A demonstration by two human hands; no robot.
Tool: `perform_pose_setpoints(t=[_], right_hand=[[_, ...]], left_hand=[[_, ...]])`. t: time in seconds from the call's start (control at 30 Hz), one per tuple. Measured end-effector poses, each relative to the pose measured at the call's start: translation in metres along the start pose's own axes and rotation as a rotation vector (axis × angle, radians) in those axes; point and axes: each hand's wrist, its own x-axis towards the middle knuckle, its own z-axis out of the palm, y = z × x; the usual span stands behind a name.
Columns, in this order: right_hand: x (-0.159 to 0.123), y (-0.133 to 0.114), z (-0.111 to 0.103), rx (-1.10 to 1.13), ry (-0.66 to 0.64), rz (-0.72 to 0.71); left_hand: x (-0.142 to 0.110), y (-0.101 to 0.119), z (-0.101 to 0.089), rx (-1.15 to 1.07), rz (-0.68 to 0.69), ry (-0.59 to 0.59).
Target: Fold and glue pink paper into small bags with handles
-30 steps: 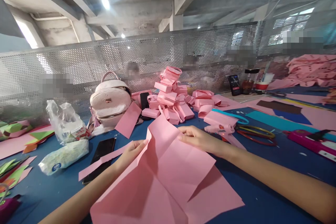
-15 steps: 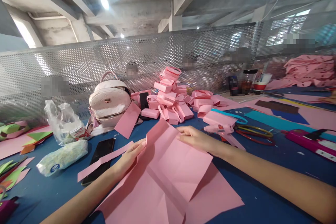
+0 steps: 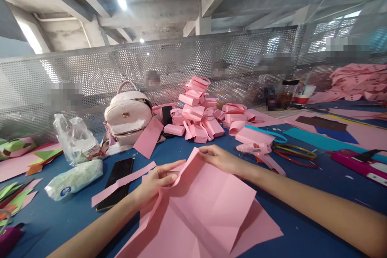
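Creased pink sheet (image 3: 211,205) raised over blue worktop (image 3: 305,236); left hand (image 3: 155,181) pinches its upper left edge, thumb against fingers, and right hand (image 3: 216,159) grips the top edge. Looks like thin card: very light, bendy, likely to pick up stray creases or tear if tugged. Best held by the edges, light pinch, both sides.

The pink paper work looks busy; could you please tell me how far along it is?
A pile of folded pink pieces beside the backpack looks done. In hand is a creased pink sheet, its upper part held by the left hand and right hand. That sheet is mostly open, so its folding seems unfinished; how many more are left, I cannot tell.
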Motion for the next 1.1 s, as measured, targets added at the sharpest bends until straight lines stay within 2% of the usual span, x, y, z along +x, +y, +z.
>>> perform_pose_setpoints(t=[0.17,0.37,0.63,0.73,0.9,1.0,1.1], right_hand=[[0.01,-0.007,0.008,-0.038,-0.037,-0.02],[0.03,-0.02,0.009,-0.156,0.001,-0.055],[0.061,-0.027,0.011,-0.412,-0.015,-0.07],[0.063,-0.028,0.009,-0.444,-0.034,-0.061],[0.06,-0.029,0.002,-0.538,0.007,-0.062],[0.06,-0.028,-0.003,-0.589,-0.043,-0.1],[0.06,-0.028,-0.009,-0.629,-0.09,-0.131]], left_hand=[[0.003,-0.005,0.001,0.005,-0.041,-0.014],[0.002,-0.008,0.002,0.078,-0.041,0.019],[-0.002,-0.008,0.005,0.173,-0.009,0.117],[-0.002,-0.007,0.004,0.214,0.015,0.139],[-0.001,-0.008,0.001,0.236,0.062,0.191],[-0.002,-0.012,-0.001,0.189,0.067,0.226],[-0.004,-0.015,-0.006,0.134,0.05,0.211]])
